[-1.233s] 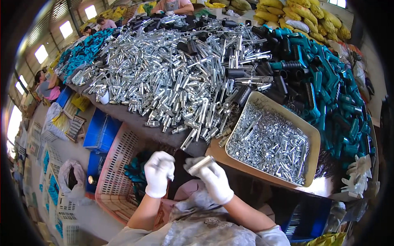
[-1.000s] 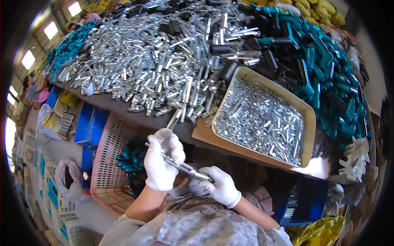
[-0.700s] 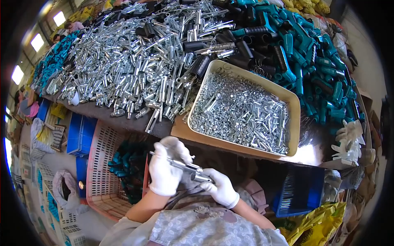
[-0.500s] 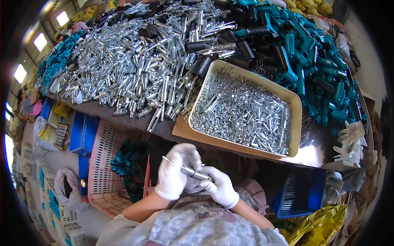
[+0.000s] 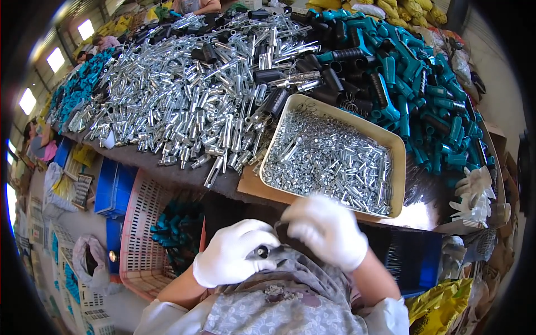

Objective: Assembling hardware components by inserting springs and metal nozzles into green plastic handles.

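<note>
White gloves cover both my hands. My left hand (image 5: pixel 237 254) is closed round a metal tube (image 5: pixel 261 252), whose round end points up between thumb and fingers; the rest of it is hidden in the glove. My right hand (image 5: pixel 329 231) is at the front edge of a cream tray (image 5: pixel 397 178), its fingers bent and smeared by motion, so I cannot tell whether it holds anything. Inside the tray lie small shiny metal pins (image 5: pixel 357 181) and tiny round pieces, with a few thin springs at the back.
A large heap of silver metal tubes (image 5: pixel 195 106) covers the table's left and middle. Teal and black plastic handles (image 5: pixel 402 78) pile up at right, with white gloves (image 5: pixel 474 192) beside them. Below stand a pink basket (image 5: pixel 146 223) and a blue bin (image 5: pixel 427 262). Another person (image 5: pixel 198 6) is at the far side.
My right hand has left the metal tube and moved up and right to the tray's edge. The tube has turned end-up in my left hand, which sits lower.
</note>
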Demonstrator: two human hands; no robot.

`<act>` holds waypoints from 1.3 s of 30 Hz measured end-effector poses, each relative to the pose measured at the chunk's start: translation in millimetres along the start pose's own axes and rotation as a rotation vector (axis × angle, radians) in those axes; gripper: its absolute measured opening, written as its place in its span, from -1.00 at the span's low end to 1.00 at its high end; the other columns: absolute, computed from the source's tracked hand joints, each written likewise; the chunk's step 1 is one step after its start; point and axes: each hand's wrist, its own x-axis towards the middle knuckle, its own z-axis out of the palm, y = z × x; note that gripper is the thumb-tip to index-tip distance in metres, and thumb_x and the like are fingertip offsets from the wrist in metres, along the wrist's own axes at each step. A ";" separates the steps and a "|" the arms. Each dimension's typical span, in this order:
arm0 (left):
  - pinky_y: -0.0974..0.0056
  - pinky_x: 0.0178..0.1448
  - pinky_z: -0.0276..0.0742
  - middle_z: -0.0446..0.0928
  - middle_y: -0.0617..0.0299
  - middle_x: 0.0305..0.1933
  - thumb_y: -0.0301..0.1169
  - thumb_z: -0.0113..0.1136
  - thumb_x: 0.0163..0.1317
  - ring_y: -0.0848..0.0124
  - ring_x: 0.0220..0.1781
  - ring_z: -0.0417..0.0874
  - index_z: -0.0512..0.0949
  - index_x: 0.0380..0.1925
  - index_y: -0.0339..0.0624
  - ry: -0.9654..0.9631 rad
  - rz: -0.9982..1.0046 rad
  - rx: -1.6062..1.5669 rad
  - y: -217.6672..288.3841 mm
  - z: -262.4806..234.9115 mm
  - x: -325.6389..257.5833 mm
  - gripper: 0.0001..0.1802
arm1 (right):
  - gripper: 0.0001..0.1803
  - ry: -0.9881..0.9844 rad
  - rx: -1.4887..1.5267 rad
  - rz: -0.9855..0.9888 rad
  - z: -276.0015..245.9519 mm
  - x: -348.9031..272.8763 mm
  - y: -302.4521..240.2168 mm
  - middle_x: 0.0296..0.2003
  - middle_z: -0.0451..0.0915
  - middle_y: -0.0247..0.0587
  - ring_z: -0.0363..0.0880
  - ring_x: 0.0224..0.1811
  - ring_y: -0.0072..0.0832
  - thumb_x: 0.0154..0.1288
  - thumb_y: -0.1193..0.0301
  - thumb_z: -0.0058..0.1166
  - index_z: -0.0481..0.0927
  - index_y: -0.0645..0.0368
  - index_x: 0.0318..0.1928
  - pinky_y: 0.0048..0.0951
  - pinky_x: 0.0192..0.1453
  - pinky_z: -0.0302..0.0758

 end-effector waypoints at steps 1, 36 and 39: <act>0.24 -0.14 0.61 0.60 0.09 -0.09 -0.32 0.53 -0.01 0.18 -0.20 0.67 0.59 -0.16 -0.16 -0.024 -0.029 0.068 1.5 -2.5 -0.2 -0.58 | -0.92 0.084 -0.098 -0.032 -9.7 16.4 5.1 -0.33 0.61 -0.19 0.60 -0.26 -0.14 0.22 0.39 0.18 0.66 0.11 -0.35 -0.20 -0.15 0.54; 0.24 0.00 0.66 0.59 -0.01 0.06 -0.33 0.32 0.30 0.28 0.02 0.67 0.37 0.28 -0.36 0.257 -0.391 -0.781 -11.6 63.2 10.7 -0.38 | -0.65 0.721 1.100 0.781 30.2 -120.3 1.4 -0.01 0.64 0.05 0.68 -0.09 -0.40 0.17 0.73 0.21 0.51 0.39 -0.01 -0.35 0.06 0.66; 0.26 0.08 0.60 0.64 0.01 -0.01 -0.49 0.37 0.13 0.21 -0.02 0.70 0.58 0.04 -0.36 -0.265 -0.163 -0.090 -17.2 37.6 31.0 -0.56 | -0.68 0.602 0.772 0.705 18.5 -131.8 13.5 -0.01 0.63 0.09 0.66 -0.04 -0.31 0.07 0.72 0.23 0.55 0.32 -0.11 -0.30 0.07 0.64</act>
